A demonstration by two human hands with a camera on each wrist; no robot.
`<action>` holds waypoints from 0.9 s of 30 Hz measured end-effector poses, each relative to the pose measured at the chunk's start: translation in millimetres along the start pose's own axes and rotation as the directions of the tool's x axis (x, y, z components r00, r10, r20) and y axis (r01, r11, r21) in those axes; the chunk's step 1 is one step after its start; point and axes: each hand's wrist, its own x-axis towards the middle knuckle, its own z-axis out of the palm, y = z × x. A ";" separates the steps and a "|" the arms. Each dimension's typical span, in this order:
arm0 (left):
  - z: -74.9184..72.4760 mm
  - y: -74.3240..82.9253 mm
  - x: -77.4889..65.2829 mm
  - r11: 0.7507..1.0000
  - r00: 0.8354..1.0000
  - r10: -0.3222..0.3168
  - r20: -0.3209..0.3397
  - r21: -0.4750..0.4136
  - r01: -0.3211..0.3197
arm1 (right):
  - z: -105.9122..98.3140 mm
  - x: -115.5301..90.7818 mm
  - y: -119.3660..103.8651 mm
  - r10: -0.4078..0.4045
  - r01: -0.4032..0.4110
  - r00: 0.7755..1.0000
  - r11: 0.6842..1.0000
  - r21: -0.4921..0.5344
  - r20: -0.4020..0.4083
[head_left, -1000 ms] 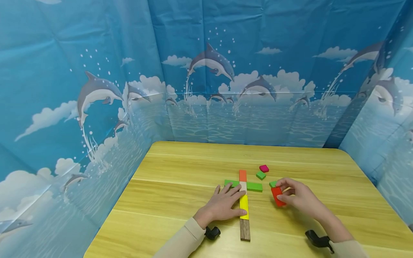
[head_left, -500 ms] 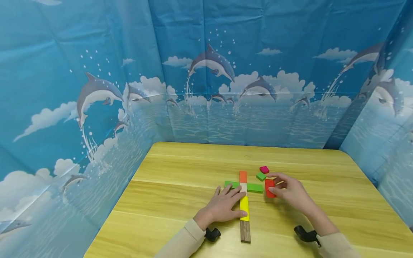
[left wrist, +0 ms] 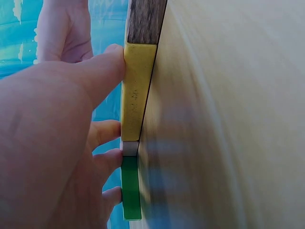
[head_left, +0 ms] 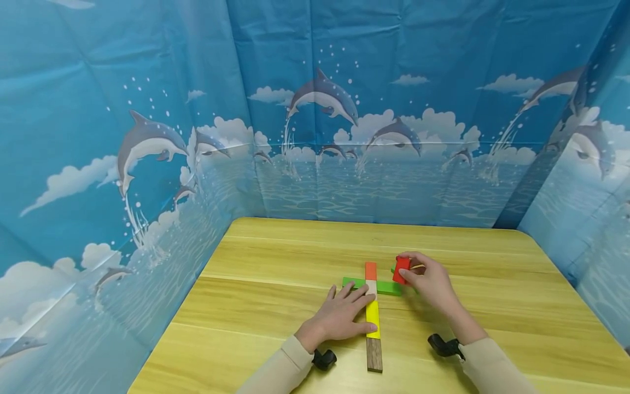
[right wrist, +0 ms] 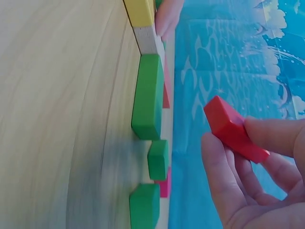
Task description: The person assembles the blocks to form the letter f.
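Note:
My left hand (head_left: 338, 317) rests with spread fingers on a cross of blocks, its thumb at the yellow block (head_left: 372, 320). A white block (head_left: 371, 289) at the crossing is partly under the fingers. Green blocks (head_left: 389, 288) extend to either side. At the cross's top is an orange-red block (head_left: 371, 271); at its bottom, a dark brown block (head_left: 374, 355). My right hand (head_left: 433, 284) pinches a red block (right wrist: 233, 129) between thumb and fingers, held above the table and right of the cross.
Beyond the long green block lie two smaller green blocks, a near one (right wrist: 145, 206) and a farther one (right wrist: 158, 160), and a magenta block (right wrist: 165, 185). A blue dolphin-print curtain (head_left: 315, 186) hangs behind the wooden table (head_left: 285, 246).
My right hand has carried the red block left and away from me, toward the top right of the cross, now hiding most of the small blocks. The left hand has stayed put.

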 end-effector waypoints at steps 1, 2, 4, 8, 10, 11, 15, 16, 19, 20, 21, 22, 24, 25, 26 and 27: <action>-0.3 -0.2 0.1 1.000 1.000 0.001 -0.001 -0.001 -0.001 | 1.8 1.8 -0.6 0.002 -0.002 1.000 1.000 0.000 -0.007; -0.3 -0.5 0.2 1.000 1.000 0.001 -0.001 -0.001 -0.001 | 3.6 3.8 -1.1 0.007 -0.007 1.000 1.000 0.000 -0.015; -0.1 -1.2 0.8 1.000 1.000 0.001 -0.002 0.000 -0.001 | 7.1 8.1 -2.3 0.012 -0.012 1.000 1.000 0.001 -0.024; -0.5 -2.2 1.7 1.000 1.000 0.002 -0.003 0.009 -0.002 | 13.7 17.8 -3.6 0.015 -0.015 0.999 1.000 0.004 -0.035; -1.2 -2.4 1.8 1.000 1.000 0.004 -0.004 0.009 -0.004 | 17.2 22.3 -3.6 0.019 -0.019 0.999 1.000 0.004 -0.046; -1.4 -2.4 1.9 1.000 1.000 0.005 -0.004 0.009 -0.005 | 18.8 24.3 -3.5 0.020 -0.020 0.999 1.000 0.001 -0.051; -1.7 -2.7 2.4 1.000 1.000 0.009 -0.002 0.007 -0.009 | 24.6 30.9 -1.8 0.023 -0.023 0.997 1.000 0.003 -0.067; -1.8 -2.8 2.6 1.000 1.000 0.010 -0.002 0.007 -0.010 | 25.8 32.0 -1.5 0.023 -0.023 0.997 1.000 0.005 -0.068; -2.0 -3.2 2.7 1.000 1.000 0.010 0.000 0.008 -0.010 | 29.3 35.5 -0.7 0.023 -0.023 0.997 1.000 0.009 -0.074; -2.0 -3.5 2.7 1.000 1.000 0.010 0.001 0.008 -0.010 | 30.4 36.4 -0.9 0.026 -0.025 0.997 1.000 0.010 -0.077; -2.2 -3.6 2.7 1.000 1.000 0.010 0.002 0.007 -0.010 | 31.6 37.2 -1.2 0.027 -0.026 0.996 1.000 0.010 -0.081; -2.2 -3.8 2.6 1.000 1.000 0.009 0.004 0.005 -0.009 | 32.8 38.1 -1.6 0.027 -0.027 0.996 1.000 0.007 -0.087; -1.7 -4.6 2.7 1.000 1.000 0.007 0.005 0.005 -0.007 | 35.0 40.1 -2.1 0.032 -0.032 0.995 0.999 0.000 -0.097; -1.2 -5.0 2.7 1.000 1.000 0.008 0.005 0.006 -0.008 | 36.2 41.6 -1.7 0.034 -0.035 0.994 0.999 -0.005 -0.102; -1.0 -5.3 2.4 1.000 1.000 0.007 0.004 0.007 -0.007 | 37.2 43.2 -1.1 0.040 -0.041 0.994 0.999 -0.007 -0.105; -0.9 -5.6 2.2 1.000 1.000 0.007 0.005 0.008 -0.007 | 38.2 45.0 -0.1 0.041 -0.043 0.993 0.999 -0.008 -0.109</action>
